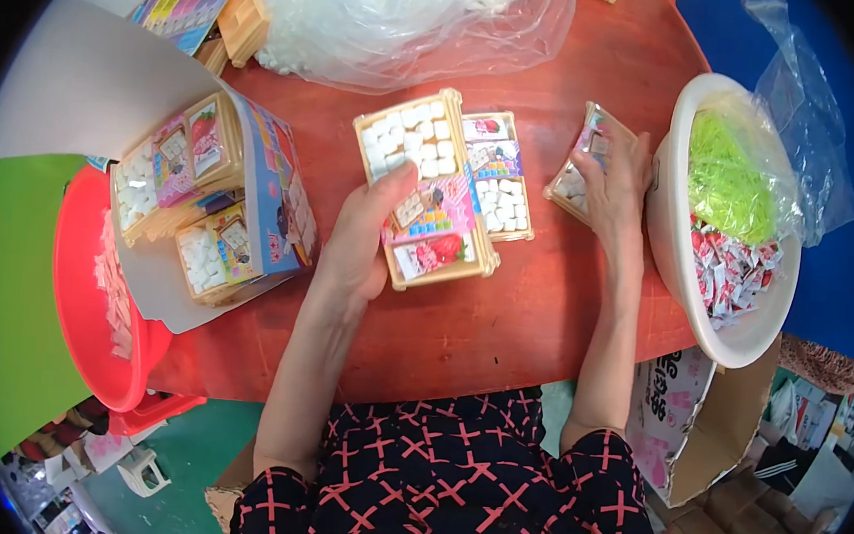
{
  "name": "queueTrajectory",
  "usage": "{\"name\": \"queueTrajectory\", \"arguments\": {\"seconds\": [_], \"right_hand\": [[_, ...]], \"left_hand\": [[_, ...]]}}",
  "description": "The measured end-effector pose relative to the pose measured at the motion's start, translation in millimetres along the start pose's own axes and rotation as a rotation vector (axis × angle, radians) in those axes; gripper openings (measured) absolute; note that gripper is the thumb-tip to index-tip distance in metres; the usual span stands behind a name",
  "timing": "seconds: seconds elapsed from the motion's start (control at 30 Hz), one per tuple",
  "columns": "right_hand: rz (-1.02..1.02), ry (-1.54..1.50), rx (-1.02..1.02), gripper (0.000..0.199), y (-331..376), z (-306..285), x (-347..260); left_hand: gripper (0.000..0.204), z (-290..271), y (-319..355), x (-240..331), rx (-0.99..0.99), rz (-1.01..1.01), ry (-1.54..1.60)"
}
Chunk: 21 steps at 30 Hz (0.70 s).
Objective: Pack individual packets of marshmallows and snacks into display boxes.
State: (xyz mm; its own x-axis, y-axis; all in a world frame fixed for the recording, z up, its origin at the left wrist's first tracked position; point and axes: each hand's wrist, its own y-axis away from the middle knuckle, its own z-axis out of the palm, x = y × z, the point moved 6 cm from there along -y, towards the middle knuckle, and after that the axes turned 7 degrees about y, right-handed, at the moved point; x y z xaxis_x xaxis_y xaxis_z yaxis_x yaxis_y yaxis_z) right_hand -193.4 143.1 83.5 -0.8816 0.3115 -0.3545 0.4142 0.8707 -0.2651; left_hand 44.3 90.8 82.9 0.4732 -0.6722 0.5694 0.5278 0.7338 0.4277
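My left hand is closed on a wooden-framed marshmallow tray, its thumb over the clear top. White marshmallows fill the far part, with a pink printed label and a strawberry sachet nearer me. A second marshmallow tray lies on the table, partly covered by the held one. To the right, my right hand grips a third marshmallow tray, thumb across its top and fingers along the right side. That tray is tilted and partly hidden by the hand.
At left, an open display box holds several packed trays, beside a red basin. A white basin with sachets and a green bag stands right. A large clear bag of marshmallows lies at the back of the red table.
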Motion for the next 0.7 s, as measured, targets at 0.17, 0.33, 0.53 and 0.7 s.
{"name": "queueTrajectory", "arguments": {"seconds": [0.17,0.33,0.53,0.7], "right_hand": [[0.335,0.063,-0.028,0.081,10.5,-7.7,-10.9],[0.472,-0.558,0.046,0.082,10.4,-6.9,-7.3],[0.1,-0.482,-0.175,0.068,4.6,1.3,-69.7],[0.158,-0.845,-0.25,0.049,18.0,21.7,-79.3]], "left_hand": [[0.043,10.8,-19.2,-1.7,-0.052,-0.029,-0.009],[0.045,11.4,-25.6,-10.6,-0.048,-0.057,-0.002],[0.043,1.0,-17.1,-9.0,-0.083,-0.041,0.058],[0.042,0.6,-12.8,-10.9,-0.072,-0.012,0.035]]}}
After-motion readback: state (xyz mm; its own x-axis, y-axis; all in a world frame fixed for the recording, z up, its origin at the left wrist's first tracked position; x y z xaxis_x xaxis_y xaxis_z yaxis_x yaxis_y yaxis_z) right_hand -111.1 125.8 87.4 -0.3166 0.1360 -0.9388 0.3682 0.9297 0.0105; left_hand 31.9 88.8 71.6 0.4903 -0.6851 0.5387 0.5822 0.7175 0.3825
